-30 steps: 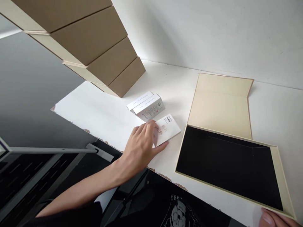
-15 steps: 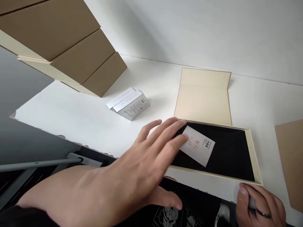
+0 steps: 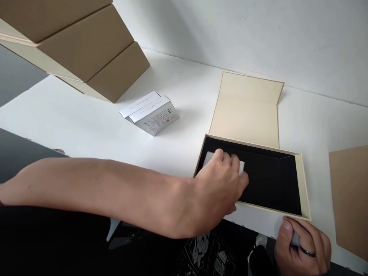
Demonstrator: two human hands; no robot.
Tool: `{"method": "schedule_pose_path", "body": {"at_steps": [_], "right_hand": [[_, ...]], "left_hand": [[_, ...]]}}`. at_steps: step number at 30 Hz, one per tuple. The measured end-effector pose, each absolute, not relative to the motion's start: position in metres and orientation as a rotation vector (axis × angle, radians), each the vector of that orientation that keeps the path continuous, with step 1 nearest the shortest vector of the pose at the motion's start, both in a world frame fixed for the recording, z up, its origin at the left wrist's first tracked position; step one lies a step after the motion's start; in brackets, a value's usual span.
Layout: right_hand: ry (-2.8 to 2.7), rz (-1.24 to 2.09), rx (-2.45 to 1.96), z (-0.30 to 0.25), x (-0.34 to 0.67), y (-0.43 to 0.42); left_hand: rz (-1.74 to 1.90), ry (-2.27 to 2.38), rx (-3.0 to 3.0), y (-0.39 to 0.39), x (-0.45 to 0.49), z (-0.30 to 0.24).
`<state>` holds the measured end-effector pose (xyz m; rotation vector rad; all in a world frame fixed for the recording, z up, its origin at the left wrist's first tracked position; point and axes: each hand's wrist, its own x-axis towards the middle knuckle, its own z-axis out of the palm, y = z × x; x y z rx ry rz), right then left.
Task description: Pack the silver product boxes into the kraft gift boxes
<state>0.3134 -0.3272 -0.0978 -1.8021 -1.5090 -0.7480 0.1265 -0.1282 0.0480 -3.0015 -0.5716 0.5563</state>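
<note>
My left hand reaches into the open gift box, fingers curled down over a small white tea carton. Most of that carton is hidden under the hand; only its corners show. The box has cream walls and a black inside, and its cream lid is folded back towards the wall. At the box's near right corner my right hand, with a dark ring on one finger, is closed. Something pale shows between its thumb and fingers, too covered to name.
Two white printed cartons lie side by side on the white table, left of the gift box. Brown boxes are stacked at the upper left. A brown board or box panel is at the right edge. A wall rises behind.
My left hand has gone from hovering with spread fingers to curling over the carton, which has shifted left inside the box. The view has moved slightly. My right hand stays at the corner.
</note>
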Motion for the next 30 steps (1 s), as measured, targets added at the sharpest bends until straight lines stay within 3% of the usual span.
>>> {"method": "schedule_pose_path", "body": {"at_steps": [5, 12, 16, 21, 30], "right_hand": [[-1.498, -0.761, -1.795, -0.089, 0.309, -0.321], [-1.508, -0.703, -1.829, -0.082, 0.301, -0.316], [-1.508, -0.682, -1.819, -0.082, 0.302, -0.316], [-1.550, -0.609, -1.818, -0.080, 0.306, -0.318], [-1.557, -0.575, -1.832, -0.080, 0.308, -0.322]], "left_hand": [[0.419, -0.645, -2.955, -0.130, 0.111, 0.041], [-0.578, -0.586, -3.123, -0.123, 0.076, 0.035], [-0.983, -0.954, -2.721, -0.096, 0.037, 0.029], [-0.984, -1.534, -2.512, -0.088, -0.008, 0.009], [-0.885, -1.741, -2.405, -0.076, -0.013, 0.010]]}}
